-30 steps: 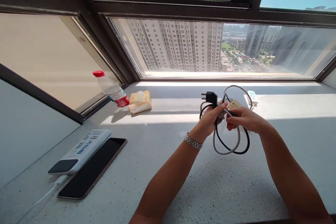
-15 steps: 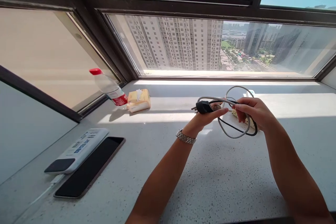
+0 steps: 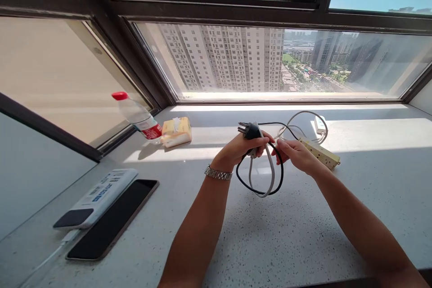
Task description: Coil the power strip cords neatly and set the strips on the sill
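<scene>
My left hand [image 3: 240, 149], with a metal watch on the wrist, is closed around a black plug [image 3: 250, 130] and the cables running from it. A loop of black and grey cable [image 3: 261, 182] hangs below that hand. My right hand [image 3: 294, 155] pinches the same cables just to the right of the loop. Behind my right hand a yellowish power strip [image 3: 320, 153] lies on the stone sill, and a grey cable curves from it toward a small white block [image 3: 320, 124].
A water bottle with a red cap [image 3: 137, 117] lies tilted by the window beside a yellow tissue pack [image 3: 176, 131]. At the left edge lie a white remote [image 3: 97, 198], a dark phone [image 3: 113, 220] and a white cord. The window frame [image 3: 216, 9] rises behind the speckled sill [image 3: 270, 234].
The power strip has left my right hand and now lies on the sill. Both hands moved left and nearer; the cable loop hangs below my left hand, plug prongs pointing up-left.
</scene>
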